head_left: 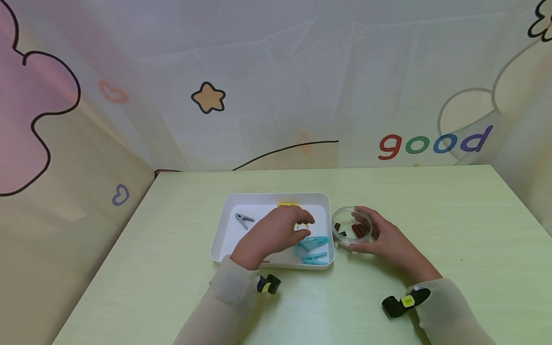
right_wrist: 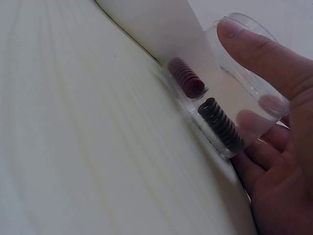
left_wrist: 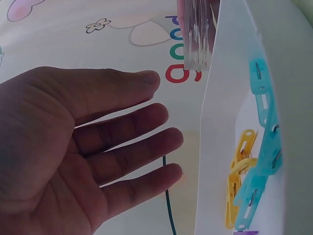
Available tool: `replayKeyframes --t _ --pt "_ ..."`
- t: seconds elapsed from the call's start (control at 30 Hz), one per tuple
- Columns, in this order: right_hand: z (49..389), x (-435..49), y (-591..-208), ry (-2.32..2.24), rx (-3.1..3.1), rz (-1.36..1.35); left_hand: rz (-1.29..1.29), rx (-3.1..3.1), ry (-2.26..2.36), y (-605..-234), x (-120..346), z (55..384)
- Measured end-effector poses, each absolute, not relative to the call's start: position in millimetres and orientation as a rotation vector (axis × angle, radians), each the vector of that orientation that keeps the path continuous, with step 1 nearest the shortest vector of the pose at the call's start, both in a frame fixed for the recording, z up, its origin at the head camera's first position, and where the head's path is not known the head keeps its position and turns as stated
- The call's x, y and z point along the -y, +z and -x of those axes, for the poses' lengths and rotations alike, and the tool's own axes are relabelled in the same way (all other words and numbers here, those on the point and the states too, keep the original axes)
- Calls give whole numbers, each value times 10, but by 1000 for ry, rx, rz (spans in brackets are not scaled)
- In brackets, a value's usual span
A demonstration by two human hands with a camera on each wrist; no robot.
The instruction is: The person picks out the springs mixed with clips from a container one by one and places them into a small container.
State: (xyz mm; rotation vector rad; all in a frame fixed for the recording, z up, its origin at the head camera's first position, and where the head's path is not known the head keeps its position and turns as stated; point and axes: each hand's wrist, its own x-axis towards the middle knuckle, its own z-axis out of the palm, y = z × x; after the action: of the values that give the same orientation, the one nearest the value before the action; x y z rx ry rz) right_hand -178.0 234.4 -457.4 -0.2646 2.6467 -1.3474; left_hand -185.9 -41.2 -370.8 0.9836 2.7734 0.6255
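Observation:
My right hand [head_left: 381,235] grips a clear round plastic dish [head_left: 372,221], thumb and fingers on opposite sides of its wall. The dish holds a dark red coil spring [right_wrist: 186,78], a black coil spring [right_wrist: 221,125] and smaller dark pieces. A silvery coil [head_left: 343,247] shows at the dish's front edge; I cannot tell whether it lies inside. Over the white tray [head_left: 218,239] hovers my left hand [head_left: 276,235], fingers loosely bent and apart, nothing between them. Light blue clips [head_left: 314,243] and yellow clips [left_wrist: 242,171] lie in the tray, partly hidden by that hand.
A grey clip [head_left: 244,219] sits in the tray's left part. The tray's right wall stands close beside the dish. Pale wood-grain table [head_left: 388,187] surrounds both, and a printed cloth [head_left: 276,86] hangs behind its far edge.

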Motion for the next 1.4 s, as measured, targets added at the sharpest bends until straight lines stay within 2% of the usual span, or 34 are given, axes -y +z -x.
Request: replayKeyframes --t 1.4 --pt "1791 -2357 -4587 -1345 -2646 282 -829 -2682 569 -3703 694 1852"
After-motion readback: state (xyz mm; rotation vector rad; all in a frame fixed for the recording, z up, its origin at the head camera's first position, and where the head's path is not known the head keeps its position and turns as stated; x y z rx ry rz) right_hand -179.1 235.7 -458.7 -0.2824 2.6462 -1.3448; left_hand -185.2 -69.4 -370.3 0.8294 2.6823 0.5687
